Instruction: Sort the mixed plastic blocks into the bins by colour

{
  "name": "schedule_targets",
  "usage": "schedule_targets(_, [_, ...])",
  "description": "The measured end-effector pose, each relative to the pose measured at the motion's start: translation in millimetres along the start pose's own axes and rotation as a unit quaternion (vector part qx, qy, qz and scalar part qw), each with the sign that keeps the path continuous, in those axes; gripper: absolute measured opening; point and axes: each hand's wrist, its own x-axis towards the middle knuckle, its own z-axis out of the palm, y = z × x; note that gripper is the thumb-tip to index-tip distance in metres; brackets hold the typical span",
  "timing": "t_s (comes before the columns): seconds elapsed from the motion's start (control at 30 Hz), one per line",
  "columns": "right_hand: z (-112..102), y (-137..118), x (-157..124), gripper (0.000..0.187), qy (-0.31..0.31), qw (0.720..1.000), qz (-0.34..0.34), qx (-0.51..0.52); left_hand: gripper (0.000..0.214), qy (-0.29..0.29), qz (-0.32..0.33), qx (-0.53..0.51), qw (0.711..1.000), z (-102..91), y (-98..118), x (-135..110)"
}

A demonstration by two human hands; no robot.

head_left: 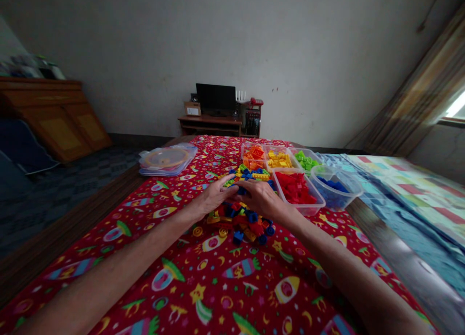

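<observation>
A heap of mixed coloured toy bricks point(242, 221) lies on a red patterned tablecloth point(218, 277). Both hands rest on the heap's far part, side by side. My left hand point(217, 195) has its fingers bent down onto the bricks. My right hand point(258, 197) curls over blue and yellow bricks point(254, 174) just beyond it. Whether either hand grips a brick is hidden under the fingers.
Clear tubs stand behind and to the right: orange bricks point(253, 157), yellow bricks point(279, 159), green bricks point(305, 160), red bricks point(296, 188), and a round tub of blue bricks point(334, 186). Stacked clear lids point(167, 159) lie at the left. A quilt point(410, 190) lies on the right.
</observation>
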Motion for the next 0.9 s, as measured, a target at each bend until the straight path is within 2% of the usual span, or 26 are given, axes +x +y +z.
schedule_targets(0.13, [-2, -4, -1, 0.024, -0.032, 0.999, 0.004, -0.011, 0.084, -0.022, 0.047, 0.073, 0.996, 0.9, 0, -1])
schedule_targets(0.23, [-8, 3, 0, 0.029, -0.009, 0.999, 0.022, -0.033, 0.068, 0.0, 0.088, 0.108, 0.99, 0.1, 7, -5])
schedule_targets(0.33, [-27, 20, 0, 0.027, 0.02, 0.993, 0.078, -0.087, 0.057, 0.027, 0.117, 0.166, 0.979, -8.7, 19, -7])
schedule_targets(0.4, [-49, 36, -3, 0.028, 0.05, 0.977, 0.143, -0.15, 0.051, 0.044, 0.128, 0.201, 0.97, -19.6, 22, -4])
schedule_targets(0.5, [-83, 68, -17, 0.031, 0.103, 0.934, 0.244, -0.24, 0.047, 0.055, 0.118, 0.22, 0.967, -38.6, 16, 4])
schedule_targets(0.6, [-108, 101, -40, 0.035, 0.106, 0.89, 0.334, -0.291, 0.046, 0.054, 0.091, 0.244, 0.964, -54.5, 5, 12])
schedule_targets(0.73, [-120, 136, -67, 0.036, 0.053, 0.849, 0.427, -0.307, 0.046, -0.014, 0.064, 0.281, 0.957, -69.6, -6, 16])
schedule_targets(0.83, [-118, 148, -74, 0.039, 0.026, 0.85, 0.434, -0.297, 0.049, -0.077, 0.044, 0.34, 0.936, -75.9, -8, 14])
schedule_targets(0.9, [-116, 145, -70, 0.041, 0.052, 0.865, 0.405, -0.292, 0.05, -0.098, 0.033, 0.385, 0.917, -76.6, -9, 13])
